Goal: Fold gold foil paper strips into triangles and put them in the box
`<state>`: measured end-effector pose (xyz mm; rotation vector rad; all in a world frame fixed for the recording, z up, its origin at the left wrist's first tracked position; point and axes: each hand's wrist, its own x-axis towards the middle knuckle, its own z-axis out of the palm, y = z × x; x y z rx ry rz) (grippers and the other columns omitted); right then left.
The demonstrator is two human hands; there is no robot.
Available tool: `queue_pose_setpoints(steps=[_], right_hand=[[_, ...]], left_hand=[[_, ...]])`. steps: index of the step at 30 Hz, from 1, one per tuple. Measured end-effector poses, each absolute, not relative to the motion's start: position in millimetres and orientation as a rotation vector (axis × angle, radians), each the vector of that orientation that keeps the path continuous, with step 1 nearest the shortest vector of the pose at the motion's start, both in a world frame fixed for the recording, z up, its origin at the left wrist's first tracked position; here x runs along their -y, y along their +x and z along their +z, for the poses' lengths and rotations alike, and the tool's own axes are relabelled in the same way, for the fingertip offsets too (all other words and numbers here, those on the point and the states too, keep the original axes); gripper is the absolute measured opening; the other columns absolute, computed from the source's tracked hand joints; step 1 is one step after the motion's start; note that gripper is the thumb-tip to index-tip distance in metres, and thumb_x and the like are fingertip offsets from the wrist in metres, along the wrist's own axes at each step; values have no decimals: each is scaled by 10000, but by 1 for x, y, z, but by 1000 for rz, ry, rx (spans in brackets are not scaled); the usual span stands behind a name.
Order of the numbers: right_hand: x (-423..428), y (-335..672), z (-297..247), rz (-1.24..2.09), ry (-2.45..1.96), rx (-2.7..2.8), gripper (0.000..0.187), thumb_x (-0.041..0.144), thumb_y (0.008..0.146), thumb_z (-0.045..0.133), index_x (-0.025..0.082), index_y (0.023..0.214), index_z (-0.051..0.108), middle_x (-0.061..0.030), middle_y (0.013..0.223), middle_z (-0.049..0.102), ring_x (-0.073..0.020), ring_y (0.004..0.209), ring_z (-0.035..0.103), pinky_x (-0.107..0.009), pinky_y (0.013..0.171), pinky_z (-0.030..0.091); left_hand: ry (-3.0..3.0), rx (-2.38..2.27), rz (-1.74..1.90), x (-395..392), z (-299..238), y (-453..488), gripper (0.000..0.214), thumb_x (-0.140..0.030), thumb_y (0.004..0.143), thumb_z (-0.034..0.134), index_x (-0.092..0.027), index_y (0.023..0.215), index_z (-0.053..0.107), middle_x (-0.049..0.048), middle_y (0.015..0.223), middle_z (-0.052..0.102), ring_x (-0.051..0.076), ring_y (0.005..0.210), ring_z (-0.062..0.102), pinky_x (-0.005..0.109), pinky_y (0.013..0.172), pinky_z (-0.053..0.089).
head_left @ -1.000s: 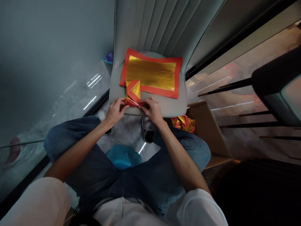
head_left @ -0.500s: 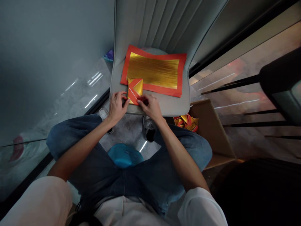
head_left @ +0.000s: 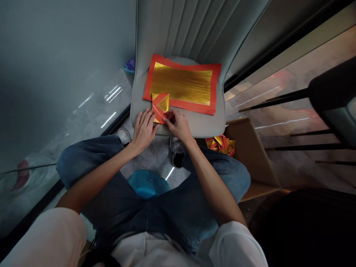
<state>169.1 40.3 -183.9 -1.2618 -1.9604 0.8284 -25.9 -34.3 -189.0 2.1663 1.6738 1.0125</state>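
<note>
A small folded joss paper [head_left: 162, 102], red and gold with a white crease line across it, lies on the chair seat. It overlaps the lower left corner of a stack of flat red-bordered gold joss sheets [head_left: 182, 82]. My left hand [head_left: 144, 129] rests with its fingers stretched out over the folded paper's lower left side, partly covering it. At the paper's lower right corner, my right hand [head_left: 178, 124] has thumb and fingers curled in a pinch on the edge. The exact contact of the right fingertips is partly hidden.
The grey chair [head_left: 203, 126] bears the papers. Right of it, below seat height, a cardboard box [head_left: 257, 155] contains several folded red-gold pieces [head_left: 221, 144]. A blue plastic object [head_left: 148, 184] is between my legs. Dark chair legs [head_left: 278, 99] stand at right.
My left hand has gone from pinching the folded paper's lower left corner to lying over that side with fingers extended. The right hand stays at the lower right corner.
</note>
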Motion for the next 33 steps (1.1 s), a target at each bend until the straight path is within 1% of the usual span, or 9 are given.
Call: queue_pose_setpoints(steps=[4, 8, 15, 19, 23, 25, 27, 29, 33], right_hand=[[-40, 168, -183, 876, -1287, 1922, 192, 372, 936, 765, 236, 1009, 651, -40, 820, 739, -233, 793, 667, -385, 779, 548], [-40, 168, -183, 881, -1272, 1907, 213, 397, 943, 761, 241, 1011, 632, -37, 818, 738, -228, 797, 676, -375, 763, 550], [-40, 168, -187, 881, -1273, 1913, 215, 381, 947, 754, 234, 1058, 644, -49, 842, 743, -244, 821, 685, -402, 805, 564], [-41, 167, -190, 848, -1260, 1907, 247, 382, 949, 747, 241, 1119, 635, -28, 809, 722, -244, 813, 673, -405, 804, 551], [-40, 166, -190, 802, -1240, 1921, 291, 423, 983, 713, 231, 1180, 618, -25, 809, 703, -252, 828, 661, -412, 816, 533], [-36, 167, -185, 724, -1234, 1973, 289, 444, 1002, 693, 225, 1176, 625, -58, 889, 715, -271, 889, 654, -429, 842, 524], [-31, 166, -179, 581, -1243, 2071, 315, 481, 998, 707, 220, 1163, 645, -107, 1029, 724, -311, 1010, 639, -463, 898, 508], [-25, 166, -175, 447, -1256, 2193, 326, 490, 987, 728, 215, 1153, 671, -141, 1132, 714, -353, 1102, 611, -495, 940, 485], [-20, 168, -179, 420, -1242, 2284, 323, 431, 1004, 713, 203, 1231, 685, -161, 1180, 717, -375, 1127, 603, -507, 943, 476]], left_hand=[[2148, -1680, 978, 33, -188, -27, 500, -427, 1099, 529, -161, 1522, 554, 197, 1625, 560, 388, 1598, 426, 670, 1361, 217], [2174, -1699, 941, 33, -187, -29, 489, -400, 1087, 557, -158, 1512, 561, 207, 1607, 577, 405, 1577, 451, 695, 1346, 213], [2204, -1649, 915, 26, -187, -36, 469, -424, 1077, 568, -158, 1462, 579, 212, 1672, 506, 400, 1615, 394, 666, 1335, 264], [2234, -1658, 783, 24, -178, -37, 466, -416, 1075, 551, -117, 1430, 592, 246, 1661, 503, 434, 1595, 404, 683, 1306, 283], [2299, -1693, 583, 19, -162, -43, 428, -408, 1071, 564, -144, 1403, 626, 210, 1635, 538, 407, 1561, 437, 640, 1300, 302], [2323, -1667, 541, 13, -156, -50, 390, -398, 1058, 602, -173, 1372, 657, 182, 1602, 576, 392, 1515, 481, 609, 1267, 358], [2343, -1612, 543, 7, -152, -58, 350, -375, 1045, 641, -194, 1341, 688, 161, 1566, 610, 378, 1463, 523, 579, 1223, 413], [2370, -1563, 555, 1, -152, -65, 313, -351, 1040, 665, -213, 1316, 715, 145, 1536, 636, 368, 1424, 552, 569, 1194, 433], [2411, -1549, 566, -4, -157, -70, 268, -325, 1046, 675, -238, 1287, 752, 131, 1491, 672, 362, 1375, 584, 581, 1167, 429]])
